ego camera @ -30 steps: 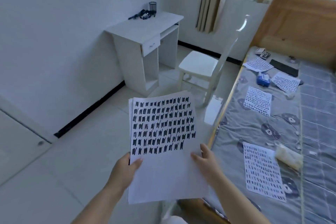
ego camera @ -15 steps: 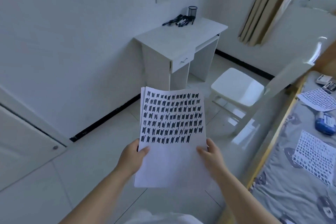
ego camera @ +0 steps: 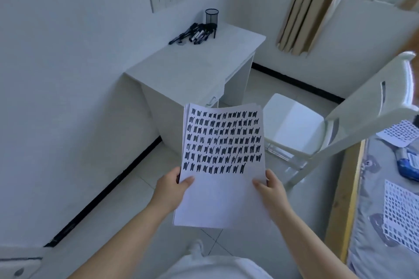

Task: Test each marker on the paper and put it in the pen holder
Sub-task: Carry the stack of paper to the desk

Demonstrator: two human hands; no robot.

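- Markers (ego camera: 193, 34) lie in a loose black pile at the far back corner of the desk (ego camera: 181, 68), close to the wall, just beside the holder (ego camera: 212, 16).
- The holder, a dark mesh cup, stands upright behind the pile; what it contains cannot be told.
- The paper (ego camera: 223, 165), a small stack of sheets, is held in the air in front of the desk; its top sheet carries rows of black strokes on the upper part and is bare below.
- The left hand (ego camera: 172, 186) pinches the stack's left edge, thumb on top.
- The right hand (ego camera: 269, 188) grips the right edge the same way, thumb over the sheet.
- The stack's far edge curls up slightly and overlaps the desk's front corner in the view.
- Most of the desk top is bare, from the pile to its front and right edges.
- A white chair (ego camera: 294, 124) stands right of the desk, its back toward the bed (ego camera: 374, 244).
- A strip of tiled floor (ego camera: 136, 199) runs between the wall and the chair.
- More marked sheets (ego camera: 401, 217) lie on the bed.
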